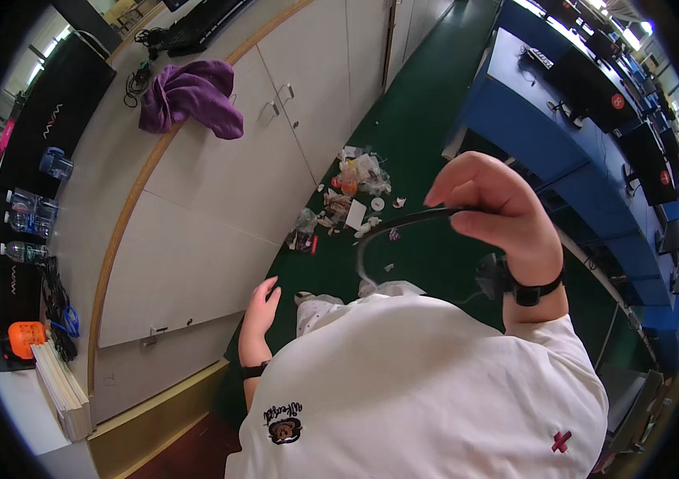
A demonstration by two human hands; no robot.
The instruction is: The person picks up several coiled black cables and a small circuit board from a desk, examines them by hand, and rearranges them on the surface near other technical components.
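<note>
My right hand is raised at the right of centre, its thumb and fingers closed on a thin dark curved strip. That strip arcs down and left towards my white shirt; what it belongs to I cannot tell. Low beside the pale cabinet, my left hand hangs with fingers apart, holding nothing. Both wrists wear black straps. Beyond my hands, on the green floor, lies a heap of litter with clear plastic bags, crumpled papers and a white card.
A purple cloth drapes over the wood-edged counter at left. Plastic bottles, black cables, an orange object and stacked papers or boards stand along it. Blue desks with monitors line the right.
</note>
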